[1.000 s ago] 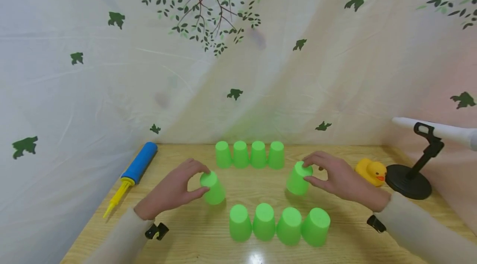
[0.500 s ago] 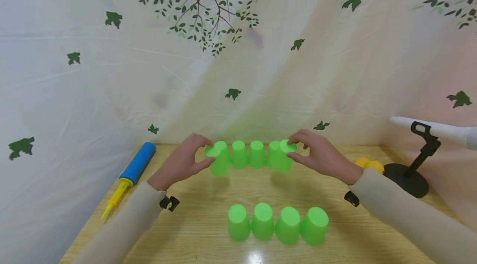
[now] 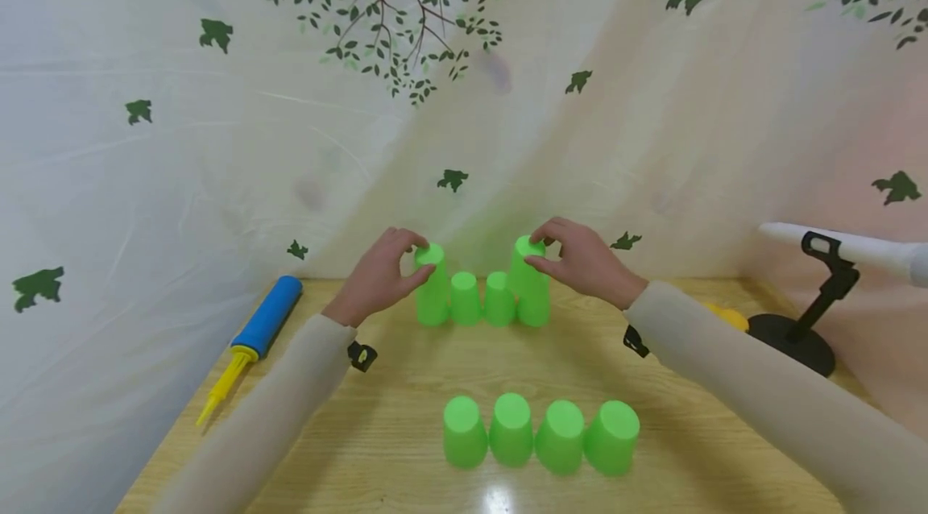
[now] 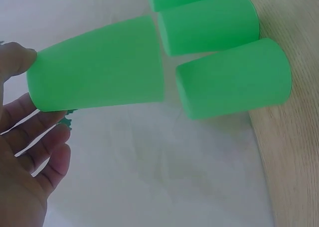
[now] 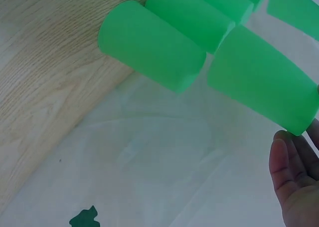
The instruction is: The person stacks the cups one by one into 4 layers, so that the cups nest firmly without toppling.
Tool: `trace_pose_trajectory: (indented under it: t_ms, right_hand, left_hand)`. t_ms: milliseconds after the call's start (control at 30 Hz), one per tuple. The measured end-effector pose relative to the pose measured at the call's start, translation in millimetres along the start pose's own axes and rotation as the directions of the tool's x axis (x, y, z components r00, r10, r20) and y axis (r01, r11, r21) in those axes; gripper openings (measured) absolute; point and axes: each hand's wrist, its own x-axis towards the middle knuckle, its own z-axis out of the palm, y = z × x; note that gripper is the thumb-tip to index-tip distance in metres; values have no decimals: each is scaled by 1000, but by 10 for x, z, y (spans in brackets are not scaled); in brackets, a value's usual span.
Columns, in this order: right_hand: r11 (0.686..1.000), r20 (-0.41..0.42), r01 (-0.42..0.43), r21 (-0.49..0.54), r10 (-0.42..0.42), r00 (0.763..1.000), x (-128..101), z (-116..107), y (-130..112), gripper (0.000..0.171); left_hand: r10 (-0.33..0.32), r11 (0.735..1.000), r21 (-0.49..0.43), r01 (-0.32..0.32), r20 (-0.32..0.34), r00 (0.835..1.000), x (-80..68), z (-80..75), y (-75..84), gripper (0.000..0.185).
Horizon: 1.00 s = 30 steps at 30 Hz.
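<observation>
Upside-down green plastic cups (image 3: 466,298) stand in a back row by the wall. My left hand (image 3: 380,276) pinches another green cup (image 4: 99,67) by its narrow base, mouth down, over the row's left end. A slim gap shows in the left wrist view between it and the end cup (image 4: 234,80) below. Over the right end, my right hand (image 3: 583,264) grips a second cup (image 5: 264,80) between thumb and fingers. Its lower rim is close to the standing end cup (image 5: 152,45), slightly offset toward the inside of the row.
Nearer me, several more inverted green cups (image 3: 511,432) form a front row on the wooden table (image 3: 391,433). A blue and yellow hand pump (image 3: 264,321) lies left. A black stand (image 3: 793,345) and a partly hidden yellow duck (image 3: 728,316) are right.
Both hands have carried their cups from mid-table, forward and inward, then up over the two ends of the back row. The front row has stayed put.
</observation>
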Motion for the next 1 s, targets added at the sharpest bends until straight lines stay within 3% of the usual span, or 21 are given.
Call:
trace_pose_trajectory:
  t_ms: [300,767,1000]
  right_hand:
    - [999,45,-47,18,46,998,152,87,-9,27]
    - [998,47,-62,14,61,997,239,140,24,27]
    - [997,52,-74,3,74,996,254,143,59,27]
  left_hand:
    - [-24,1000,-9,24,-22,999,147,93,-73,33]
    - [-114,993,-24,115,54,992,247,230,-152,34]
    - [-122,992,-31,125,82,989,287,236,-128,35]
